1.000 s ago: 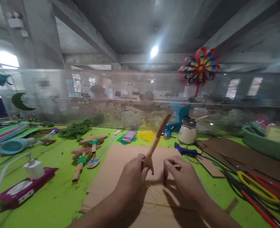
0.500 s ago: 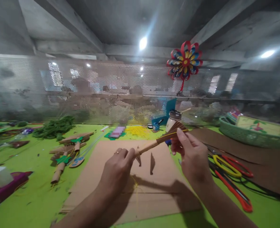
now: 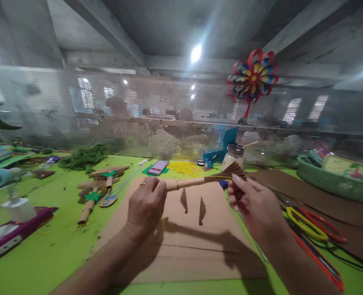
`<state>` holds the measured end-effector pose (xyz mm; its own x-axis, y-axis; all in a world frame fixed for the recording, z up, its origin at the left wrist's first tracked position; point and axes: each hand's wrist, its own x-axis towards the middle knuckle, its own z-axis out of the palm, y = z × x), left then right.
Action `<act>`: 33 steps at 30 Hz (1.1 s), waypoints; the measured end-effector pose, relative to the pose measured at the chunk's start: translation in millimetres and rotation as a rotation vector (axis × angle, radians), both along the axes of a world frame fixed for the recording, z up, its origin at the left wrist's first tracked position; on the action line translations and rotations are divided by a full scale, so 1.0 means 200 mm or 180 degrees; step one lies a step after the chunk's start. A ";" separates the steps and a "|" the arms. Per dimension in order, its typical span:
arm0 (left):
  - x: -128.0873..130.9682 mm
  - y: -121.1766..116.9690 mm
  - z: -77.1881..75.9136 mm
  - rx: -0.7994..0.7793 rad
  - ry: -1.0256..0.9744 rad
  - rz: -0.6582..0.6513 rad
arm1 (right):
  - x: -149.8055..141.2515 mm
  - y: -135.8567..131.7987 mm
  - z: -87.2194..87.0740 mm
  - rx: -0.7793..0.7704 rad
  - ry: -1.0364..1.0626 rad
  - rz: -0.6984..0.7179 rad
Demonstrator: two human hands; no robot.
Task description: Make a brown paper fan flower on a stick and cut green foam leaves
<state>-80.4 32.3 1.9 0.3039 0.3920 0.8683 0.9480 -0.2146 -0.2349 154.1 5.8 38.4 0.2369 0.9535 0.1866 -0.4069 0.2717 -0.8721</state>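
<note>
My left hand (image 3: 146, 205) is closed around the handle end of a small paper broom (image 3: 199, 180), which lies almost level above a brown cardboard sheet (image 3: 184, 246). My right hand (image 3: 253, 203) pinches the broom's dark fanned bristles at the right end. Two small brown fan-shaped paper pieces (image 3: 193, 205) stand on the cardboard just under the broom. Thin yellow threads (image 3: 164, 227) hang below my left hand.
Finished paper brooms (image 3: 99, 188) lie on the green table to the left. Red and yellow scissors (image 3: 313, 223) lie right. A white jar (image 3: 233, 155), a phone (image 3: 158, 167), a green basket (image 3: 335, 180), a purple packet (image 3: 12, 233) and a perforated screen (image 3: 169, 119) with a paper pinwheel (image 3: 252, 78) surround.
The broom swung from upright to nearly level. My right hand rose off the cardboard and took hold of the bristle end. The two fan pieces now stand uncovered on the cardboard.
</note>
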 end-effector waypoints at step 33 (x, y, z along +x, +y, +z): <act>-0.02 0.02 0.03 0.0613 -0.0353 -0.0793 | -0.07 -0.07 -0.03 0.0301 0.0440 0.0016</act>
<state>-84.4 35.4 7.3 0.2693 0.1429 0.9524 0.8941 -0.4046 -0.1921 139.8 -8.5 33.1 0.2617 0.9345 0.2415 -0.5228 0.3476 -0.7784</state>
